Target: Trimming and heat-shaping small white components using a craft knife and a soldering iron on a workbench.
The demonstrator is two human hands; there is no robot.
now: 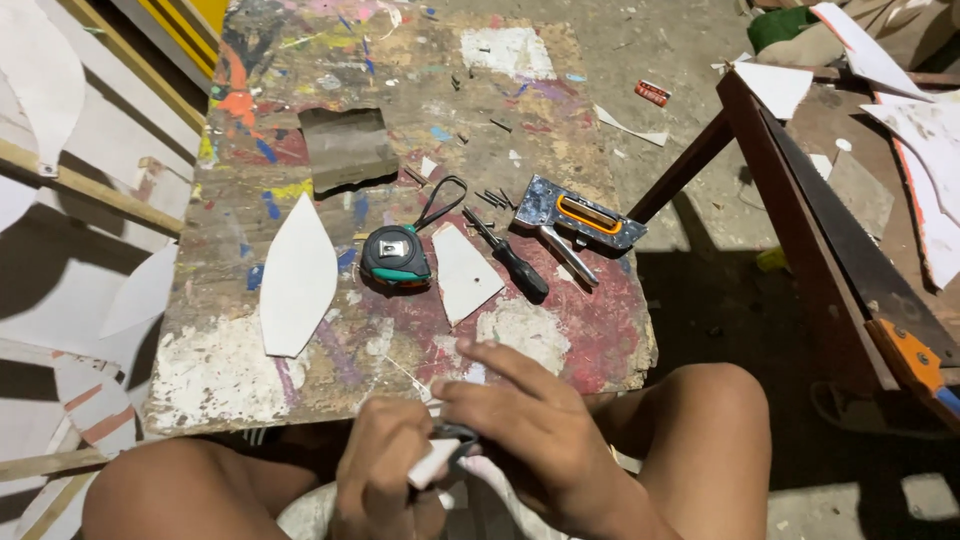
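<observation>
1. A small white flat piece (433, 463) is pinched in the clenched left hand (385, 470), below the paint-stained wooden counter (420, 120).
2. A dark small tool (462, 436), partly hidden, is grasped by the right hand (535, 425).
3. A green-black tape measure (395, 257) lies on the counter.

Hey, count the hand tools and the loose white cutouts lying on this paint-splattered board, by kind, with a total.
Tape measure: 1
Screwdriver: 1
Staple gun: 1
White cutouts: 2, a leaf shape and a kite shape
Total: 5

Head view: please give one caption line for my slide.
Both hands hold a small white piece beside a paint-stained board carrying a tape measure.
</observation>
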